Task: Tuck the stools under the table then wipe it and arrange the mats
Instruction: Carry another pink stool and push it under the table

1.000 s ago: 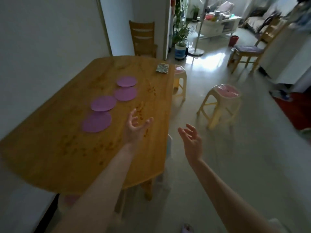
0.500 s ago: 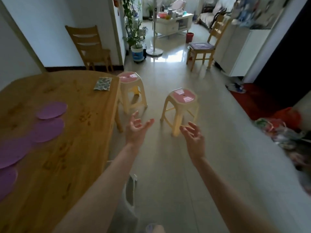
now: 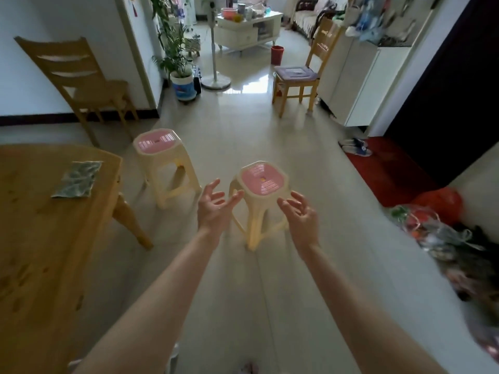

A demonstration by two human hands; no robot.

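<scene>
Lister: Moving since half a second ago: the view is swinging further off the table, the mats are dropping out of sight, and both hands are closing on the nearer stool.

Checker: Item one?

Lister: Cream plastic stool with pink slatted seat point(image 3: 263, 182), standing upright on the pale tiled floor point(image 3: 243, 125), well apart from the table. Left hand point(image 3: 213, 209) and right hand point(image 3: 299, 214) are hovering either side of its seat. Fingers are spreading loosely curved, gripping nothing and seemingly short of contact. Palms are facing inward, likely readying to take the seat rim from both sides.

Checker: Item two?

Lister: Second cream plastic stool with pink seat point(image 3: 158, 141), standing just beside the corner of the honey-coloured wooden table point(image 3: 40, 225), not under it.

Checker: Anything lying on the table?

Lister: Folded grey-green patterned cloth point(image 3: 78, 179), lying near the edge, probably waiting for the wiping step.

Checker: Progress?

Lister: I am judging the tucking as barely starting. Both stools are sitting out, while wiping and mat arranging are waiting.
</scene>
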